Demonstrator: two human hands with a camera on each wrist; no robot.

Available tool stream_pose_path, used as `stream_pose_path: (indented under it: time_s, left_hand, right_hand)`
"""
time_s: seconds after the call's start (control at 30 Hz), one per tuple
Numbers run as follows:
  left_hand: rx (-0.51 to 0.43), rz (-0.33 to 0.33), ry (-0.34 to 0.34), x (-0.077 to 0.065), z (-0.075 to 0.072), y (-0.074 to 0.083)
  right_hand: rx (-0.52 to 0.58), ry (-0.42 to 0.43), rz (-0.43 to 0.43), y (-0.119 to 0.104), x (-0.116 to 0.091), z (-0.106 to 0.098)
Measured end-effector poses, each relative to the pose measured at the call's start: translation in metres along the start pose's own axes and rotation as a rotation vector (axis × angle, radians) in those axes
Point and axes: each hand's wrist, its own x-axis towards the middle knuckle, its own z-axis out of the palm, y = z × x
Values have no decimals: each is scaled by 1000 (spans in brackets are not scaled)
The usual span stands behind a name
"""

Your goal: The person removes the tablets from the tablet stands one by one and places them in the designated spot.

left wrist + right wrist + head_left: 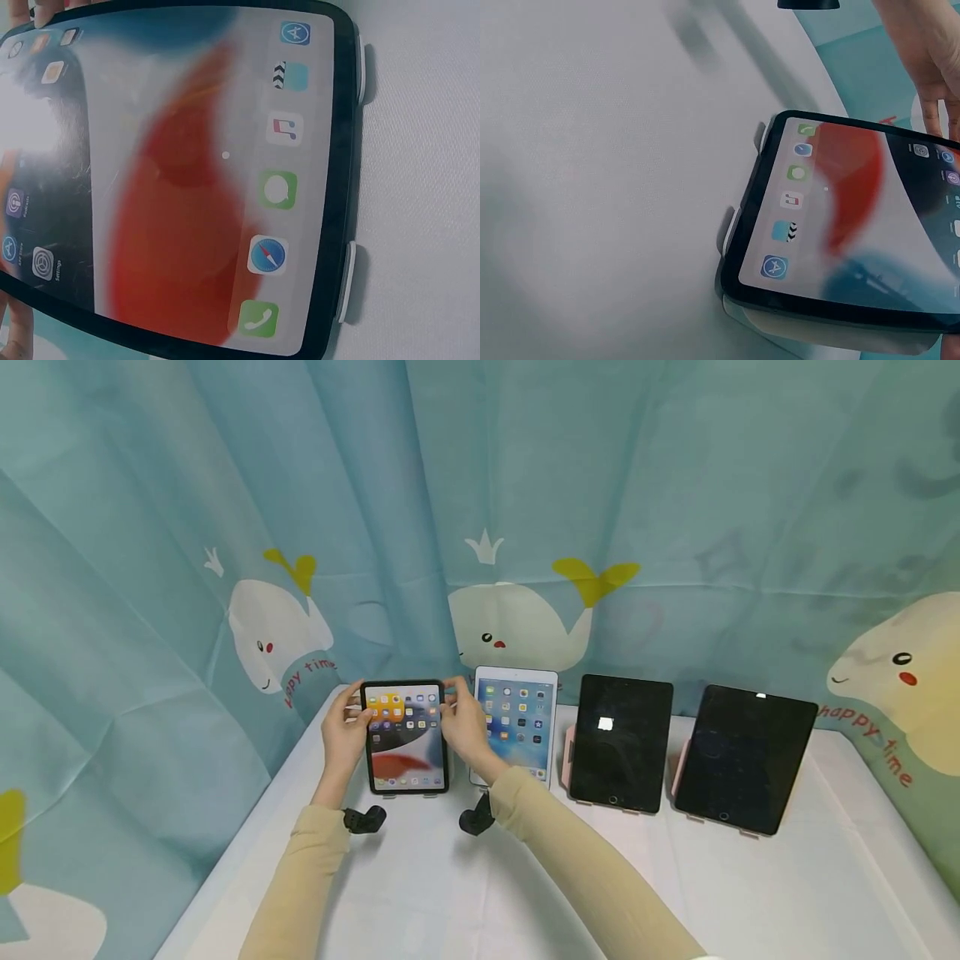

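Bench point(420, 893) is spreading toward 6 o'clock from the lit black-framed tablet point(406, 752), bench's left edge slanting past from 8 to 10. Pale tabs point(347, 281) are showing at the tablet's bottom edge. Tablet is standing between the hands: left hand point(344, 731) at 9, right hand point(464, 724) at 3, both gripping its upper sides. White tablet point(528, 718) is sitting close at 3, dark tablets point(621, 747) beyond; curtain point(525, 468) is hanging at 12.

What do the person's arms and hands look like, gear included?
The left sleeve and right sleeve are long, plain beige. The left hand and right hand are gloveless. At the wrists, the left camera and right camera are small and black.
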Motion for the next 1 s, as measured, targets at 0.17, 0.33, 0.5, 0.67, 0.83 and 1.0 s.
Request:
stream_pose_path:
  time_s: [0.17,0.33,0.5,0.67,0.83,1.0]
  left_hand:
    - [-5,14,16,-2,-1,1]
    - [-25,52,54,-4,-4,0]
    - [-36,74,60,-6,-8,4]
    - [-34,73,60,-10,-10,9]
    - [-24,60,57,-15,-13,12]
    - [-13,16,37,-20,-18,12]
  right_hand:
    - [-5,14,-24,1,-1,0]
    - [7,8,-63,-2,-4,-2]
    - [23,7,-88,-6,-7,-5]
    - [30,7,-103,-7,-10,-8]
    - [34,2,-99,-5,-15,-9]
    - [70,-22,-87,-5,-22,-10]
